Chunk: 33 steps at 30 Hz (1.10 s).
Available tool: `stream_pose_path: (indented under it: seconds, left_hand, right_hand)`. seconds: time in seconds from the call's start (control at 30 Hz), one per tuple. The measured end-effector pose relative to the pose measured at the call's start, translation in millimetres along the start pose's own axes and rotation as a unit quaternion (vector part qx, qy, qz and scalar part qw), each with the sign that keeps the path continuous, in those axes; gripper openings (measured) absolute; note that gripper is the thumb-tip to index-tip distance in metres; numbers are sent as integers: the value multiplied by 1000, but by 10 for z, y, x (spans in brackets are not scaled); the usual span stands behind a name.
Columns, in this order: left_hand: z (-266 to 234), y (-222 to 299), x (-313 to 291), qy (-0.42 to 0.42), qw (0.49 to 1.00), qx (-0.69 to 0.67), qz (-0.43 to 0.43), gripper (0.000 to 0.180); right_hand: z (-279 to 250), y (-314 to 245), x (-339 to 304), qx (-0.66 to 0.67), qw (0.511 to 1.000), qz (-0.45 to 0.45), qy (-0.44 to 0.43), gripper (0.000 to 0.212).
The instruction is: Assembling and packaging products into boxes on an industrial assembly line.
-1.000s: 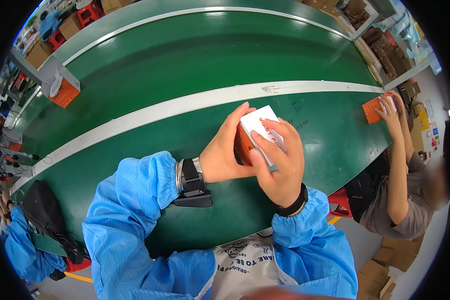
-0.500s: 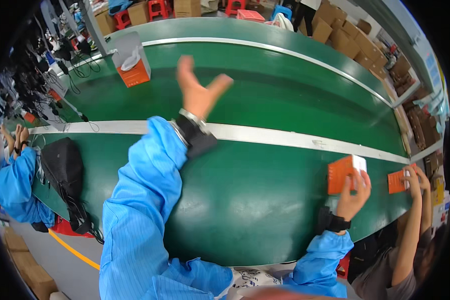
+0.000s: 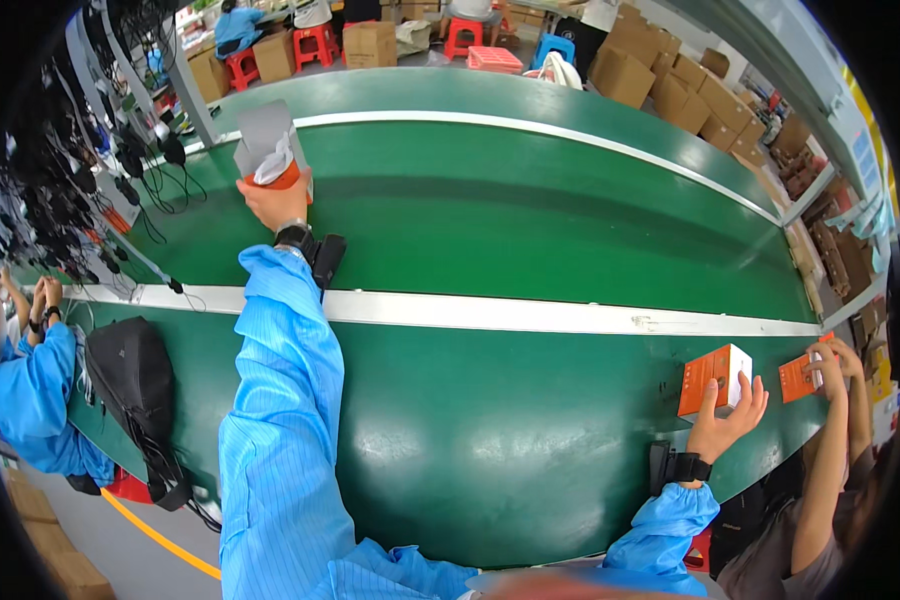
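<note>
Orange open-topped carton [image 3: 288, 178]: far left, gripped from the near side by your left hand [image 3: 272, 206].
Orange-and-white box [image 3: 703, 378]: right, on the green table [image 3: 470, 420]; your right hand [image 3: 720, 437], fingers wide, is at its near side.

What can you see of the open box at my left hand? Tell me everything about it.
The open box looks like cardboard, orange on its near face, with a grey flap raised at the back. Crumpled white material, perhaps a plastic bag, shows in the opening. It appears to stand upright on the green table, beyond the white strip. Your left hand reaches around its near side, apparently touching it and hiding its base.
</note>
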<state>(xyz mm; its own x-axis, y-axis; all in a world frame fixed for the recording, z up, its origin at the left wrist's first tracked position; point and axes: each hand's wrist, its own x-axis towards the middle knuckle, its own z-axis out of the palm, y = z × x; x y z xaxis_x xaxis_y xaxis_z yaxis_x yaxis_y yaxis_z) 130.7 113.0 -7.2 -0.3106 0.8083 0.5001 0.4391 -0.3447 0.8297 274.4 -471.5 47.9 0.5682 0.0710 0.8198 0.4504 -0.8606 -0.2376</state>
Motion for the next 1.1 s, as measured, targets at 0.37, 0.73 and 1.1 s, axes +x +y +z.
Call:
stream_pose_path:
  seconds: [0.37, 0.73, 1.1]
  left_hand:
    - [-114, 691, -749, -265, 896, -357, 7, 78]
    - [-1429, 1909, -3250, -650, 654, -376, 92, 96]
    - [-1848, 2135, -3638, -574, 709, -361, 193, 101]
  right_hand:
    - [-245, -365, -69, 182, 975, -98, 84, 25]
    - [-111, -810, -288, 422, 905, -7, -59, 63]
    - [-84, -542, -292, 469, 854, 225, 14, 52]
